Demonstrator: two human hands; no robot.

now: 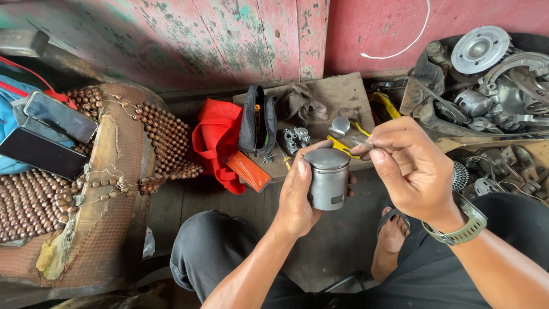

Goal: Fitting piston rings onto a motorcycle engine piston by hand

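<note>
Head view: left hand (297,197), grip closed round grey metal piston (327,178), held upright above lap. Right hand (414,171), fingertips pinching small thin metal part (361,141) just above piston crown. Wooden board (334,94) with carburettor (296,139) behind.

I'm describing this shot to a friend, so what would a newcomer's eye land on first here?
First, the grey metal piston at centre, held upright in the left hand, while the right hand pinches a small thin part just above it. Next, the heap of silvery engine parts at upper right. Then the red bag against the wall and the brown beaded seat cover at left.
</note>
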